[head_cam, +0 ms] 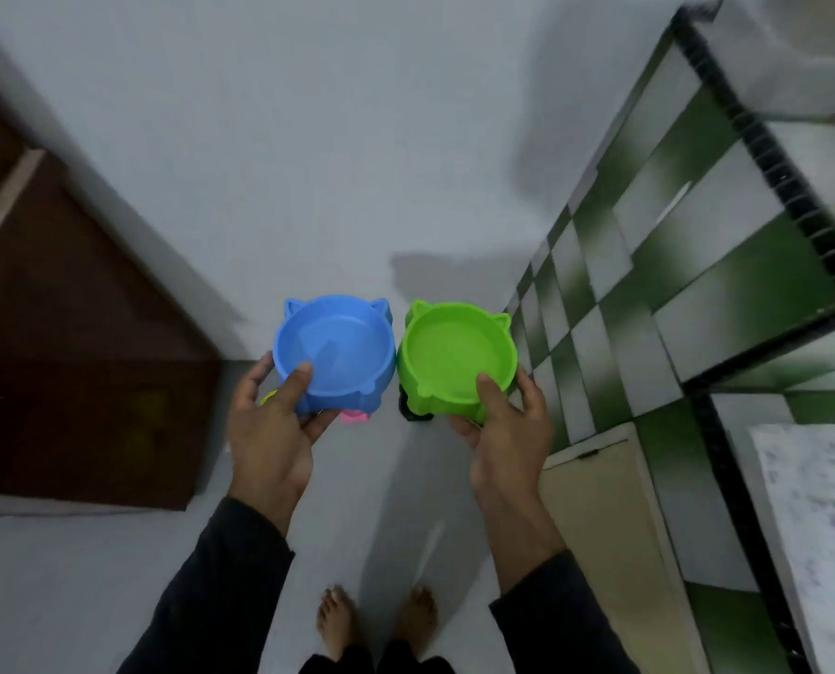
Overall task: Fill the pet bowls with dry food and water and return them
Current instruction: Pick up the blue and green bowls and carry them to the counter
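Note:
My left hand [272,430] grips a blue cat-eared pet bowl [337,347] by its near rim, thumb inside, fingers underneath. My right hand [508,430] holds a green cat-eared pet bowl [454,355] the same way. Both bowls are level, side by side at waist height, almost touching, and look empty inside. Under the blue bowl a pink piece [355,417] shows, and a dark piece [413,408] shows under the green bowl; what these are I cannot tell.
A brown wooden door [79,333] stands on the left. A green and white tiled wall [649,284] with a black-edged shelf [756,148] runs along the right, a beige cabinet door [605,527] below it. My bare feet [376,620] stand on grey floor.

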Demonstrator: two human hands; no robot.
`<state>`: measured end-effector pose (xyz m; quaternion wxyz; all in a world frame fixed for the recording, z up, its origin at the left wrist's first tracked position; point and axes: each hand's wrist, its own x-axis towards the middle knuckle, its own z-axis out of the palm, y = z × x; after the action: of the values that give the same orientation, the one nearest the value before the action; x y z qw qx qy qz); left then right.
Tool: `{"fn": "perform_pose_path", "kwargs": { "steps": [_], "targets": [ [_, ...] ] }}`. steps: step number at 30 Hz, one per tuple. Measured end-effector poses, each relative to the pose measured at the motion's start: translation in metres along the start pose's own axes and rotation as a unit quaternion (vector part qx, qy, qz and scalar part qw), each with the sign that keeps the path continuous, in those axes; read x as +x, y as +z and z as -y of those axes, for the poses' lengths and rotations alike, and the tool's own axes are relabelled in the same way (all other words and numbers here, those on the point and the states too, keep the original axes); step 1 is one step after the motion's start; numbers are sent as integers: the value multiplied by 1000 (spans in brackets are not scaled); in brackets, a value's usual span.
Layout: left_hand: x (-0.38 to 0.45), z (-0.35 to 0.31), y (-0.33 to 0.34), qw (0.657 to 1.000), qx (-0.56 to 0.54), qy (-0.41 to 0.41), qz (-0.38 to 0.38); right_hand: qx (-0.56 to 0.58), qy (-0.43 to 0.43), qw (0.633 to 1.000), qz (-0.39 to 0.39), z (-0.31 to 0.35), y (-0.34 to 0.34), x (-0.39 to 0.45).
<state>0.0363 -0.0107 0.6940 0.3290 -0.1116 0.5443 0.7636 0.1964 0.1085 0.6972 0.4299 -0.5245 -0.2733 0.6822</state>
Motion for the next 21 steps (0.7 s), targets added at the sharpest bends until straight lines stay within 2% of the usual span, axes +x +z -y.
{"fn": "perform_pose_path", "kwargs": {
  "steps": [12,21],
  "targets": [
    [-50,-58,89,995,-38,51,76,44,-83,995,18,121,14,-26],
    [-77,-85,131,987,-31,69,139,91,-136,986,21,176,4,-46]
  ]
}}
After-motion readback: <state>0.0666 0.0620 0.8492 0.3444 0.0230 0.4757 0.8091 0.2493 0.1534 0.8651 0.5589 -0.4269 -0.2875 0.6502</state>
